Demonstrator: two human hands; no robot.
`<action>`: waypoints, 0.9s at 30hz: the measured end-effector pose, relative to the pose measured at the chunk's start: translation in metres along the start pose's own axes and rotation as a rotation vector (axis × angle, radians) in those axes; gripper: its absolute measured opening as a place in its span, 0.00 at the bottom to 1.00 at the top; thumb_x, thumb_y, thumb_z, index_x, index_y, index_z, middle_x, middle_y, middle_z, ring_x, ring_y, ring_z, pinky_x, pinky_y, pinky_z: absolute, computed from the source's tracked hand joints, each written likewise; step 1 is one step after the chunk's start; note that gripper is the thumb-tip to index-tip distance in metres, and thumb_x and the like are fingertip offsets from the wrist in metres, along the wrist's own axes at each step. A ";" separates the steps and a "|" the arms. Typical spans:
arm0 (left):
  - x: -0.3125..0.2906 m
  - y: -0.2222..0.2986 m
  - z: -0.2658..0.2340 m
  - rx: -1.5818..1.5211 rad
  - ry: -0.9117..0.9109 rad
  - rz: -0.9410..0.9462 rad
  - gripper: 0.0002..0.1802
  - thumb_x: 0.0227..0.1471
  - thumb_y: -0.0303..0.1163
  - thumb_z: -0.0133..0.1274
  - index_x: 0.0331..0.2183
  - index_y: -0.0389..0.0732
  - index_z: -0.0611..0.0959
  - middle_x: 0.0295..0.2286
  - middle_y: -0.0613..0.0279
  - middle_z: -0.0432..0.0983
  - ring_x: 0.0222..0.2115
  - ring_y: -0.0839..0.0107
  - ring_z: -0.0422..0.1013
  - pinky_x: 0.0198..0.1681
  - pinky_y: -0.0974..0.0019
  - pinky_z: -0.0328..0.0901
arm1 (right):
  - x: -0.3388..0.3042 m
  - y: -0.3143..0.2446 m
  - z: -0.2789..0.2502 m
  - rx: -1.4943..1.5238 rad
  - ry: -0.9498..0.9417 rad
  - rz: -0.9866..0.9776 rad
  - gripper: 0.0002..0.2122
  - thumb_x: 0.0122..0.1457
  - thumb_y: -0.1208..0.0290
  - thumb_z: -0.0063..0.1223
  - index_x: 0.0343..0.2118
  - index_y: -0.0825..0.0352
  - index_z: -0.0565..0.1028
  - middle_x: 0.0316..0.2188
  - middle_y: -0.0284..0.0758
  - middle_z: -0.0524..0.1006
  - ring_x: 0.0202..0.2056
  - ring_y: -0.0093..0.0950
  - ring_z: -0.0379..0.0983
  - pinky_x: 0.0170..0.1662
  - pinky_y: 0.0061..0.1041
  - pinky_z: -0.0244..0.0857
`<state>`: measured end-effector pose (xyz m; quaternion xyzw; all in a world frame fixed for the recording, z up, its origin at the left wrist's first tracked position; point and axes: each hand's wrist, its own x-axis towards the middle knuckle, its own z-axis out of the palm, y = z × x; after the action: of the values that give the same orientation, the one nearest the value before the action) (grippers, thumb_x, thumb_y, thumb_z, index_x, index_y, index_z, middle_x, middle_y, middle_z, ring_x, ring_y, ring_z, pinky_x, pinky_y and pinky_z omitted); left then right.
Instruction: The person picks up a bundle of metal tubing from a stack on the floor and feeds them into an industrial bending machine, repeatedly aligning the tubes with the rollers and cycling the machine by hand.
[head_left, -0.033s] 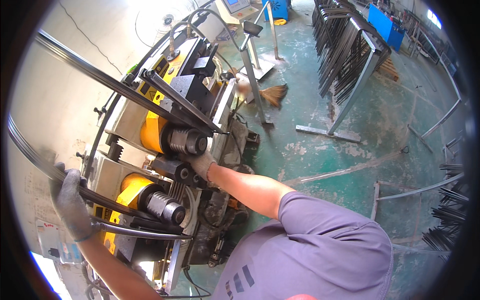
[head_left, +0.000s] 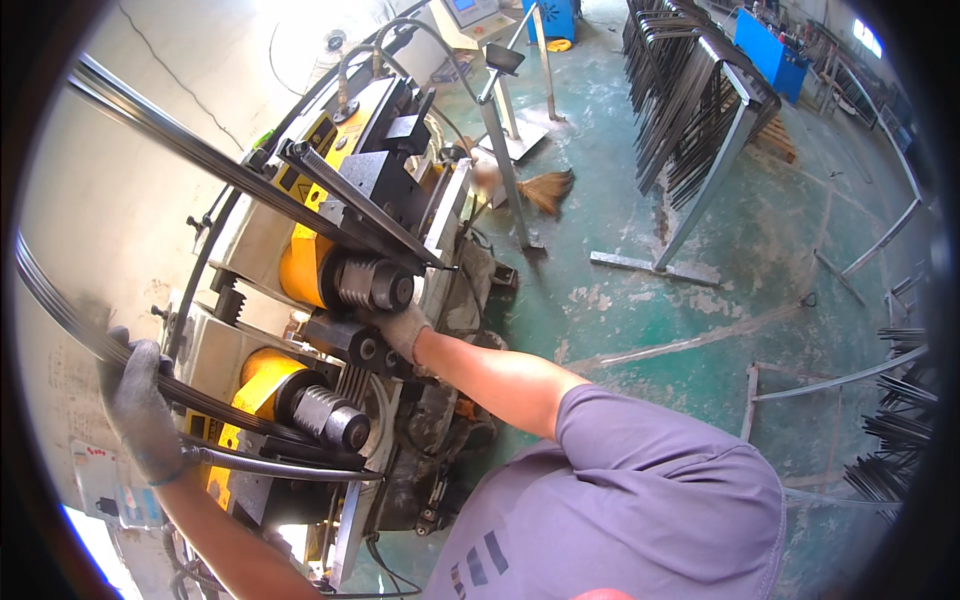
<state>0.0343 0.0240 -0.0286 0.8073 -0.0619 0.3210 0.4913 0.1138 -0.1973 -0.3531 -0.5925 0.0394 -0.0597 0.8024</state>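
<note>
My left hand [head_left: 145,410], in a grey work glove, is wrapped round a bundle of long dark metal bars [head_left: 60,300]. These bars run to the lower grooved roller [head_left: 325,412] of a yellow and black bending machine [head_left: 310,265]. My right hand [head_left: 400,330], gloved in a paler colour, reaches in below the upper grooved roller [head_left: 375,284], beside a dark metal block [head_left: 340,340]. Its fingers are hidden behind the machine parts, so what they touch does not show. A second bundle of bars [head_left: 180,135] slants down to the upper roller.
Hoses and cables [head_left: 385,575] hang about the machine. A broom [head_left: 548,190] lies near a metal post stand [head_left: 510,170]. Many bent dark bars [head_left: 680,100] hang on a rack at the far right, and more bars [head_left: 895,430] are stacked at the right edge.
</note>
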 end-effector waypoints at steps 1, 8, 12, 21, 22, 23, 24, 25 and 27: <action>0.000 0.000 -0.002 0.003 -0.007 -0.003 0.19 0.60 0.26 0.56 0.53 0.38 0.77 0.30 0.66 0.74 0.28 0.77 0.72 0.29 0.75 0.66 | -0.003 -0.004 0.000 -0.004 0.006 -0.040 0.22 0.57 0.63 0.69 0.53 0.67 0.81 0.48 0.40 0.84 0.48 0.32 0.80 0.54 0.32 0.72; -0.004 0.006 0.002 -0.003 -0.028 -0.005 0.19 0.60 0.26 0.56 0.53 0.37 0.76 0.30 0.66 0.74 0.29 0.77 0.72 0.33 0.74 0.67 | -0.005 -0.010 -0.003 -0.079 0.022 -0.050 0.22 0.57 0.63 0.69 0.54 0.66 0.81 0.47 0.40 0.84 0.47 0.32 0.80 0.53 0.32 0.73; 0.002 0.004 0.000 -0.025 -0.067 -0.005 0.20 0.60 0.26 0.56 0.53 0.37 0.76 0.31 0.65 0.74 0.30 0.76 0.72 0.34 0.73 0.68 | 0.000 -0.006 -0.003 -0.032 0.020 -0.112 0.23 0.57 0.62 0.69 0.54 0.66 0.81 0.48 0.41 0.84 0.48 0.33 0.80 0.54 0.31 0.73; -0.003 0.023 0.007 0.140 0.011 -0.114 0.25 0.59 0.31 0.58 0.55 0.30 0.75 0.30 0.57 0.76 0.30 0.69 0.74 0.37 0.66 0.72 | 0.006 0.005 -0.006 0.000 0.038 -0.028 0.22 0.59 0.65 0.69 0.55 0.67 0.80 0.50 0.41 0.83 0.50 0.31 0.80 0.55 0.31 0.73; 0.001 0.019 -0.007 0.146 -0.011 -0.140 0.26 0.59 0.32 0.59 0.55 0.30 0.75 0.30 0.56 0.77 0.32 0.66 0.77 0.38 0.66 0.74 | 0.006 0.009 0.000 0.038 0.045 -0.037 0.21 0.60 0.66 0.68 0.54 0.68 0.80 0.49 0.41 0.84 0.49 0.31 0.80 0.54 0.31 0.73; 0.001 0.019 -0.018 0.134 -0.034 -0.185 0.25 0.60 0.31 0.59 0.55 0.30 0.75 0.31 0.55 0.78 0.33 0.65 0.78 0.39 0.65 0.74 | 0.010 0.017 0.003 0.099 0.022 -0.022 0.19 0.60 0.68 0.68 0.52 0.68 0.81 0.46 0.40 0.84 0.48 0.30 0.81 0.52 0.31 0.74; 0.001 0.021 -0.028 0.117 -0.057 -0.228 0.25 0.60 0.31 0.59 0.56 0.30 0.75 0.31 0.54 0.78 0.34 0.64 0.80 0.41 0.65 0.75 | 0.013 0.025 0.006 0.159 0.004 -0.009 0.16 0.60 0.70 0.67 0.50 0.69 0.82 0.44 0.39 0.85 0.46 0.30 0.81 0.51 0.31 0.74; -0.003 0.026 -0.027 0.137 -0.039 -0.235 0.25 0.61 0.31 0.58 0.56 0.30 0.75 0.32 0.53 0.79 0.35 0.63 0.81 0.43 0.64 0.75 | 0.013 0.031 0.005 0.189 -0.015 0.049 0.15 0.60 0.71 0.67 0.49 0.69 0.82 0.43 0.39 0.85 0.45 0.30 0.81 0.50 0.31 0.74; -0.014 0.029 -0.024 0.136 -0.056 -0.273 0.23 0.61 0.30 0.57 0.55 0.31 0.75 0.34 0.52 0.81 0.36 0.63 0.81 0.49 0.62 0.74 | 0.014 0.041 -0.003 0.242 -0.045 0.161 0.14 0.60 0.73 0.67 0.47 0.69 0.82 0.41 0.38 0.84 0.43 0.29 0.81 0.48 0.30 0.74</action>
<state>0.0001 0.0260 -0.0072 0.8482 0.0566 0.2322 0.4727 0.1287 -0.1905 -0.3932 -0.4875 0.0613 0.0139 0.8708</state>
